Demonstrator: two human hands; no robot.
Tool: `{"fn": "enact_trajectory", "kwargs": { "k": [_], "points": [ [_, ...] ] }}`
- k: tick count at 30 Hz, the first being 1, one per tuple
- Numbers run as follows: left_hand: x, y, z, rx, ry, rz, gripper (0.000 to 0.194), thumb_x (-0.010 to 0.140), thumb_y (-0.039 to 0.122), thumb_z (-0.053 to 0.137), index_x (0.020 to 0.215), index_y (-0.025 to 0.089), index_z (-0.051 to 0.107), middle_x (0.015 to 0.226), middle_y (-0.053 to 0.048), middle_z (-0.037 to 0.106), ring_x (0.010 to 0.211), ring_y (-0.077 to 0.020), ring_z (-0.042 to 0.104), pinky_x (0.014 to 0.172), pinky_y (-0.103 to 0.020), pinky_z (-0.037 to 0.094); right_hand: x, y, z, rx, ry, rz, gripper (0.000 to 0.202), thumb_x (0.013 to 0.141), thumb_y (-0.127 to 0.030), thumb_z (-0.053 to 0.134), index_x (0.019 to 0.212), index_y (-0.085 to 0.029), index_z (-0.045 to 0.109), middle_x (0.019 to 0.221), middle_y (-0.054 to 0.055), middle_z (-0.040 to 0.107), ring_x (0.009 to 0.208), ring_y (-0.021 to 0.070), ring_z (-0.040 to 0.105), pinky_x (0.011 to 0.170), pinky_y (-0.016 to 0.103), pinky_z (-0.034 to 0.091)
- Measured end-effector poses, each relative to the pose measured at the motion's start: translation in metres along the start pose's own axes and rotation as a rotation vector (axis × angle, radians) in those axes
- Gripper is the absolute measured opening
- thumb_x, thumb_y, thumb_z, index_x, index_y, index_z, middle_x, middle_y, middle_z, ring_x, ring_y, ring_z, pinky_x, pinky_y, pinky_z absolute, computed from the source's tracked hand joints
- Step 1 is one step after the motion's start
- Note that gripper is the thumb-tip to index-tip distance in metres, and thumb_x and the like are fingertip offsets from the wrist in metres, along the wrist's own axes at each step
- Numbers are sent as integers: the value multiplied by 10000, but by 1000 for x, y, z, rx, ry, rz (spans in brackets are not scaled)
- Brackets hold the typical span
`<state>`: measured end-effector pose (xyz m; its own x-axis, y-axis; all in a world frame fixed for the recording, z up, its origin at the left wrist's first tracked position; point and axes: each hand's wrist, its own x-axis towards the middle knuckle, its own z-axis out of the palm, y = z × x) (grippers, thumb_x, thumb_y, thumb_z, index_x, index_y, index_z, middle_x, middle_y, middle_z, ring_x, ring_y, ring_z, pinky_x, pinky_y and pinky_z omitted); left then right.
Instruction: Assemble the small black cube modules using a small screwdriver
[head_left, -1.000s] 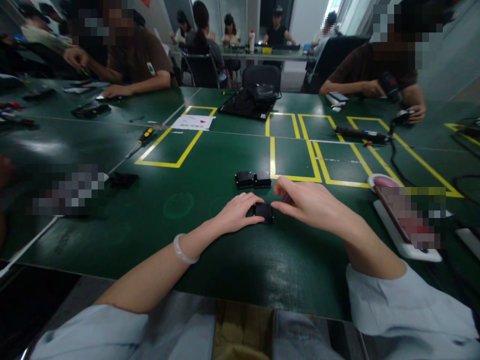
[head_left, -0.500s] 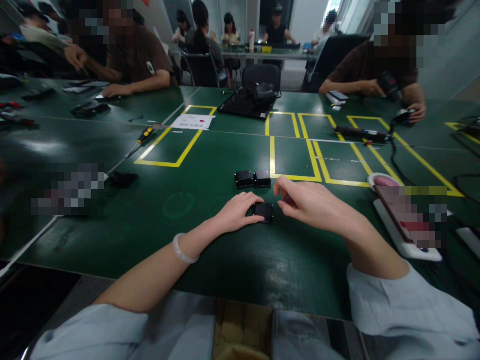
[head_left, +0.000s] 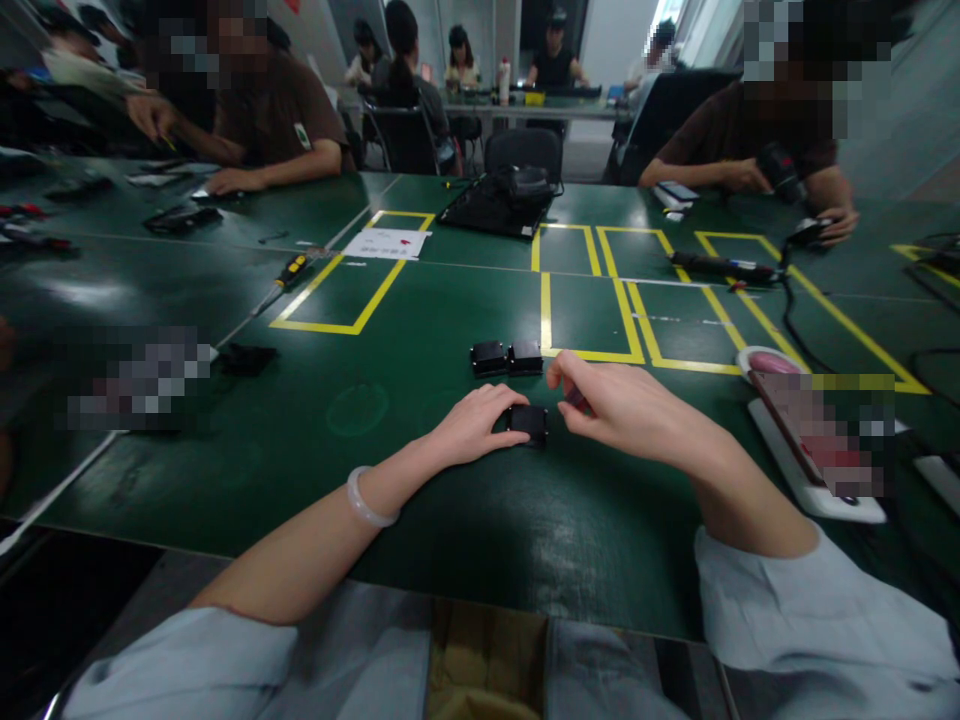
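My left hand (head_left: pixel 480 425), with a pale bracelet on its wrist, grips the left side of a small black block (head_left: pixel 529 424) that rests on the green table (head_left: pixel 450 520). Just right of that block, my right hand (head_left: pixel 607 405) hovers with its fingers curled. Something small and dark shows between its thumb and fingers, too hidden to make out. Beyond my hands, two more black blocks, one on the left (head_left: pixel 489 357) and one on the right (head_left: pixel 525 357), stand side by side.
Yellow tape outlines mark the table ahead. A screwdriver (head_left: pixel 292 268) and a paper sheet (head_left: pixel 386 244) lie left of centre. A phone (head_left: pixel 806 430) leans on a white object at the right. People sit across the table, one holding a power tool (head_left: pixel 780 172).
My hands and the black blocks have not visibly moved. Across the table at the left, a person's raised hand has shifted slightly.
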<state>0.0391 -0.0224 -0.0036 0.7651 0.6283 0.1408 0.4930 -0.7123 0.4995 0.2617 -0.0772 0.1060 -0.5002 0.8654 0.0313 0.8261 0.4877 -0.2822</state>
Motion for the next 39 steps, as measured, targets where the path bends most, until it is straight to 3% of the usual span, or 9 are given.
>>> {"fn": "enact_trajectory", "kwargs": {
  "k": [6,12,20,27,34,39],
  "points": [
    [0,-1,1,-4,-1,3,409,905,491,594,1207,219,545,1131,-75,606,1006,-254,559,859,-370,449,2,2,2,-71,17,39,161,950,-380,432,963,-226,475,714,-7,586,621,159,524,548,262,235],
    [0,-2,1,6,-4,-1,385,908,495,588,1178,221,559,1119,-73,604,1003,-253,557,858,-369,451,0,5,-1,-68,-36,19,93,938,-290,413,959,-222,473,693,-18,566,584,141,490,547,264,225],
    [0,0,0,13,-16,-8,385,906,496,589,1163,212,554,1119,-77,606,1003,-254,560,868,-379,455,-1,6,-1,-14,-37,7,211,888,-255,455,1096,-214,449,761,-5,615,633,150,553,563,256,270],
    [1,-1,1,5,4,3,410,906,491,590,1210,219,547,1128,-76,610,1013,-254,559,868,-376,451,2,2,2,-71,20,53,201,957,-407,429,1019,-224,485,721,2,613,633,174,558,553,261,259],
    [1,1,-1,17,-10,2,384,914,490,581,1178,213,551,1111,-70,607,995,-245,558,862,-367,448,1,2,1,-86,10,27,151,914,-264,439,1055,-221,473,766,7,632,650,169,562,555,261,257],
    [1,0,0,16,-7,3,397,907,481,594,1185,203,543,1122,-75,607,998,-251,557,855,-368,449,0,-1,-1,-54,9,21,158,914,-298,459,1051,-219,468,798,15,645,672,174,576,562,264,274]
  ]
}}
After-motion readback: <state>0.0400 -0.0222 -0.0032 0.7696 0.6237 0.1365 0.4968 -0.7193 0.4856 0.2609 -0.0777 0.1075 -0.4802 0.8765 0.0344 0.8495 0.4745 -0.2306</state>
